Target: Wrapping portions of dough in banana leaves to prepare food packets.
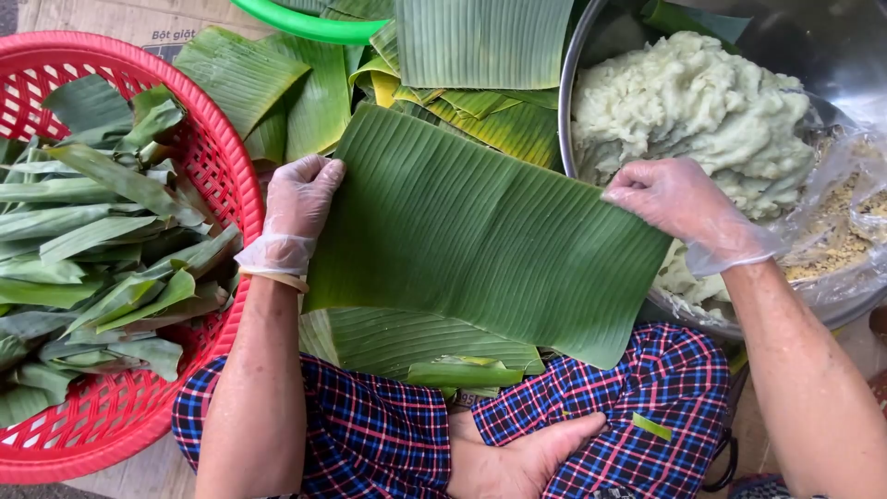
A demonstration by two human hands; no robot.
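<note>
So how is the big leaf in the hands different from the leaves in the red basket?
The broad, flat green banana leaf sheet is one wide piece held spread between the gloved left hand and right hand. The narrow green leaf strips are slim, pointed and heaped loosely in the red plastic basket, with nobody touching them. Both are green leaves.

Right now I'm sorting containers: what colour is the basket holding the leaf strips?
Red basket, clearest in the head view.
</note>
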